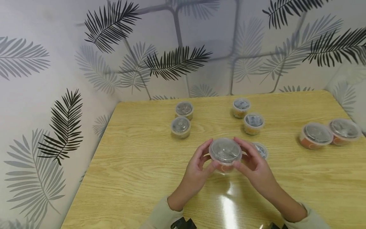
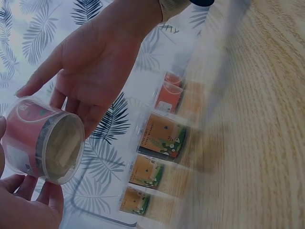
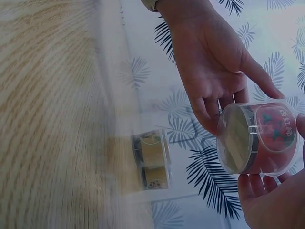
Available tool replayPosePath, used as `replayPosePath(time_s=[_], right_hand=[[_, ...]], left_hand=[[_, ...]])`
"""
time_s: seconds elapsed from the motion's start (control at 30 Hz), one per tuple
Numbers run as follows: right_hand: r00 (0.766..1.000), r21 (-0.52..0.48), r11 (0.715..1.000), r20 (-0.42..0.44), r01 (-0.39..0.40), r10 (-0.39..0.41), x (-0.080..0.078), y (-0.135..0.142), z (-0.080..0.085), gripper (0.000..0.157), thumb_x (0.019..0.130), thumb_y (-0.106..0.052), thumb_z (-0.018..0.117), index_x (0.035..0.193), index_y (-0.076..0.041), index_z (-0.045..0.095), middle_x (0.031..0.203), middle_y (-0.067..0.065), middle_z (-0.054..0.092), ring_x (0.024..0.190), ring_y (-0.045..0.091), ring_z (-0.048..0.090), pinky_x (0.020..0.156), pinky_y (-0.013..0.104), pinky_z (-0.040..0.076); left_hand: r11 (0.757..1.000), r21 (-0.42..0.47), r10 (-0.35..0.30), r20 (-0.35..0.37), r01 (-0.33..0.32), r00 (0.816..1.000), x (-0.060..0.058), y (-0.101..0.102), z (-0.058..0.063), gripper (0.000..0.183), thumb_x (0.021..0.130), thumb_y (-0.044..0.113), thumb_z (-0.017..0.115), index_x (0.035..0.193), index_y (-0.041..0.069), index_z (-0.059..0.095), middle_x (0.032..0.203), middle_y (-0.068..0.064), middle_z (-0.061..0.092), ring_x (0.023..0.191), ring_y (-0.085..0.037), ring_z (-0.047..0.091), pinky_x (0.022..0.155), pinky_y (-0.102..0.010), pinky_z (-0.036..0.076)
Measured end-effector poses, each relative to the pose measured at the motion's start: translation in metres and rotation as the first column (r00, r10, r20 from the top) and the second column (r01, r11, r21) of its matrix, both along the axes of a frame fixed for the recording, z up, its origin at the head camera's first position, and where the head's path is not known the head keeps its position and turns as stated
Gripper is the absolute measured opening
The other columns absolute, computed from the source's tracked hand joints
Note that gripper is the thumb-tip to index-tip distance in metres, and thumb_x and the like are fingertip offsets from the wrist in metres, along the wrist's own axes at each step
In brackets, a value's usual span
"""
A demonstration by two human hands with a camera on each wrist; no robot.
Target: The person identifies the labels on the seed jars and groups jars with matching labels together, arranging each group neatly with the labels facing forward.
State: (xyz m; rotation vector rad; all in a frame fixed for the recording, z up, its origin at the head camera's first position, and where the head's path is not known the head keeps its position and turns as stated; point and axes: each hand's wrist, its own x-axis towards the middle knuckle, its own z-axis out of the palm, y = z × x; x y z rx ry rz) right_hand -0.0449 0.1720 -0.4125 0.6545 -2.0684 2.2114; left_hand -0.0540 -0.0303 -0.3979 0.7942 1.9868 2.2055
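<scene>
In the head view, a round clear plastic tub [image 1: 225, 152] with a translucent lid is held over the wooden table by both hands. My left hand [image 1: 195, 170] grips its left side, and my right hand [image 1: 258, 171] grips its right side, thumbs toward the near face and fingers round behind. From the left wrist the tub [image 2: 57, 143] shows a red label and its see-through base. The right wrist view also shows this red-labelled tub [image 3: 259, 138], tipped sideways in that picture, with fingers on opposite sides. Just beyond my right hand, partly hidden by it, stands a smaller tub [image 1: 262, 150].
Two tubs with orange labels, one at the back [image 1: 241, 108] and one nearer [image 1: 254, 124], stand right of centre. Two more, one behind [image 1: 184, 108] and one in front [image 1: 180, 127], are left of them. Far right are two red-labelled tubs [image 1: 315, 135] [image 1: 344, 131]. Leaf-patterned wall covering [image 1: 206, 79] borders the table [image 1: 128, 165].
</scene>
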Motion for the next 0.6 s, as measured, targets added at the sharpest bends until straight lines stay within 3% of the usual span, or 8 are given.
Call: replayPosePath(time_s=[0.17, 0.3, 0.6], right_hand=[[1.0, 0.036, 0.999, -0.008, 0.021, -0.02, 0.001, 0.0, 0.001, 0.065, 0.086, 0.012, 0.057, 0.143, -0.001, 0.029, 0.138, 0.015, 0.033, 0.12, 0.019, 0.044, 0.097, 0.024, 0.04], [0.995, 0.124, 0.987, -0.037, 0.098, -0.094, 0.003, -0.001, 0.003, 0.07, 0.083, 0.01, 0.063, 0.143, -0.006, 0.032, 0.136, 0.012, 0.035, 0.118, 0.018, 0.044, 0.095, 0.02, 0.04], [0.973, 0.349, 0.908, -0.067, 0.231, -0.222, 0.006, -0.001, 0.013, 0.079, 0.08, -0.006, 0.073, 0.145, -0.02, 0.031, 0.135, 0.006, 0.034, 0.112, 0.018, 0.04, 0.09, 0.013, 0.039]], left_hand=[[1.0, -0.008, -0.007, 0.026, 0.007, 1.0, 0.0, 0.001, -0.001, 0.064, 0.09, 0.018, 0.063, 0.141, -0.003, 0.03, 0.135, -0.017, 0.042, 0.122, -0.024, 0.042, 0.102, -0.043, 0.035], [0.999, -0.012, -0.033, 0.038, 0.033, 0.999, -0.001, 0.003, -0.001, 0.063, 0.091, 0.014, 0.062, 0.141, -0.003, 0.028, 0.137, -0.016, 0.04, 0.123, -0.025, 0.042, 0.102, -0.039, 0.036], [0.993, -0.065, -0.097, 0.0, 0.097, 0.995, -0.005, 0.009, 0.003, 0.061, 0.093, 0.013, 0.059, 0.143, -0.001, 0.027, 0.139, -0.013, 0.037, 0.125, -0.025, 0.039, 0.103, -0.034, 0.035]])
